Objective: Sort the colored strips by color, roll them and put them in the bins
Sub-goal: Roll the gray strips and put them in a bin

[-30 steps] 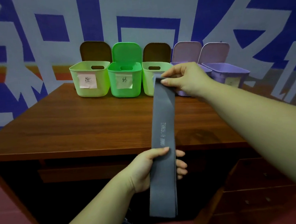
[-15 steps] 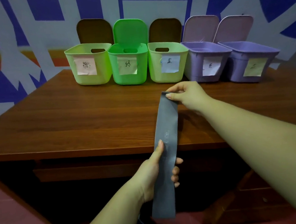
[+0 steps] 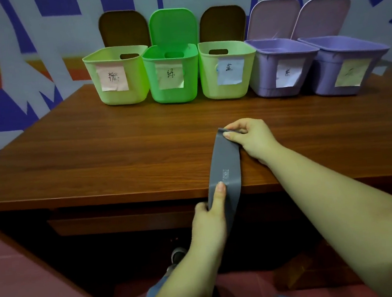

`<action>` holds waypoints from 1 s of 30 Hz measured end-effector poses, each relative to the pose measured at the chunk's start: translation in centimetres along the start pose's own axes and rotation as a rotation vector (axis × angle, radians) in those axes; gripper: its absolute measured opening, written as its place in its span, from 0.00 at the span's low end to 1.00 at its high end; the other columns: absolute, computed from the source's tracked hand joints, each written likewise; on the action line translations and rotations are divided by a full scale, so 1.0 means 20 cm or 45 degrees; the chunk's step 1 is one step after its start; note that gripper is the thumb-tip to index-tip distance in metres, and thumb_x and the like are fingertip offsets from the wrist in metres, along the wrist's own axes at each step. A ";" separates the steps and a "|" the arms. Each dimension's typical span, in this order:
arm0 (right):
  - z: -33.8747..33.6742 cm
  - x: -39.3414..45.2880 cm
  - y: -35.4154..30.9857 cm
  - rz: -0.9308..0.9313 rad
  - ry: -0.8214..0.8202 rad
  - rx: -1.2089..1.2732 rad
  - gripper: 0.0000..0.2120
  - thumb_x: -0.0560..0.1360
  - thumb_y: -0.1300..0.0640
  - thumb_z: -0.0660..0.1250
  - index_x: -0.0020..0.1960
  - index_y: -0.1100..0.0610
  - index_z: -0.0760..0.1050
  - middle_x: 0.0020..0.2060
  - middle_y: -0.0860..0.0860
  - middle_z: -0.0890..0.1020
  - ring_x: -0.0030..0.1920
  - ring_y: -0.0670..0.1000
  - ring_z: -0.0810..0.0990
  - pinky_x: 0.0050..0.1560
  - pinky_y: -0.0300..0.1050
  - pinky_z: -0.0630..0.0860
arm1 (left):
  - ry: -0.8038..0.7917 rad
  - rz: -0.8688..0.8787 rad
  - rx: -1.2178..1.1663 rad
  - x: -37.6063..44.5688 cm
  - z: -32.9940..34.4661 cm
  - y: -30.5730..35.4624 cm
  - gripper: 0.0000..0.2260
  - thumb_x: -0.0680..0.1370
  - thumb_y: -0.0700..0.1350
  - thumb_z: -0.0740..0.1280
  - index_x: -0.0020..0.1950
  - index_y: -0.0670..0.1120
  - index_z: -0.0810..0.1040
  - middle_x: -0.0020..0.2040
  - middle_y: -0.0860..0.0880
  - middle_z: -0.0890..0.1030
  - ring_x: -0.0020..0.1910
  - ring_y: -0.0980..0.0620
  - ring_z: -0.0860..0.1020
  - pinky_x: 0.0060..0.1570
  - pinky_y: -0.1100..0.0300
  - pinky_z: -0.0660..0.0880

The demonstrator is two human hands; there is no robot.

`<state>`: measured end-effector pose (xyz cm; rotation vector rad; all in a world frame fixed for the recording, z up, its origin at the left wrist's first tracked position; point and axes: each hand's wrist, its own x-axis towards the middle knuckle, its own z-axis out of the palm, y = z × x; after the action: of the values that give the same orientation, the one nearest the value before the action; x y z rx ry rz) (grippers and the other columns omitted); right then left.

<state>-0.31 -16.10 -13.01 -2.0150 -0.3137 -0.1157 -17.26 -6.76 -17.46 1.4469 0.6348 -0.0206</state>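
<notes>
I saw the gray strip (image 3: 225, 167) lying over the near edge of the wooden desk (image 3: 119, 160), its lower part hanging off. My right hand (image 3: 253, 140) pinched its far end on the desktop; my left hand (image 3: 211, 221) gripped it below the edge, forefinger laid straight along it. Five open bins (image 3: 174, 78) stood along the far side.

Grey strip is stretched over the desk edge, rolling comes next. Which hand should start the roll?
Probably right. The right hand pinches the grey strip at its far end on the table, where a roll can begin. The left hand holds it below the edge, better for tension.
</notes>
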 end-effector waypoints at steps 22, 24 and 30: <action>0.01 -0.02 -0.01 0.014 0.035 -0.031 0.05 0.72 0.57 0.73 0.47 0.52 0.79 0.43 0.50 0.80 0.46 0.49 0.78 0.46 0.40 0.70 | 0.112 0.955 0.823 0.10 -0.13 0.31 0.35 0.66 0.49 0.76 0.68 0.54 0.61 0.68 0.53 0.61 0.68 0.53 0.59 0.67 0.57 0.60; 0.01 -0.02 -0.02 -0.012 0.043 -0.075 0.04 0.72 0.56 0.72 0.47 0.52 0.80 0.42 0.48 0.80 0.45 0.47 0.77 0.43 0.38 0.69 | -0.028 0.761 0.744 0.21 -0.14 0.39 0.36 0.65 0.49 0.77 0.69 0.55 0.63 0.68 0.53 0.65 0.68 0.53 0.63 0.67 0.57 0.63; 0.00 -0.04 -0.02 -0.065 0.065 -0.122 0.05 0.72 0.57 0.72 0.48 0.53 0.81 0.41 0.45 0.80 0.44 0.45 0.78 0.38 0.30 0.68 | -0.164 0.679 0.692 0.46 -0.01 0.54 0.21 0.76 0.55 0.66 0.67 0.48 0.73 0.65 0.50 0.76 0.64 0.51 0.73 0.62 0.58 0.68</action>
<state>-1.18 -16.00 -12.79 -2.0955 -0.3328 -0.2175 -5.42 -1.58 -11.43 2.0866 0.1179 0.1403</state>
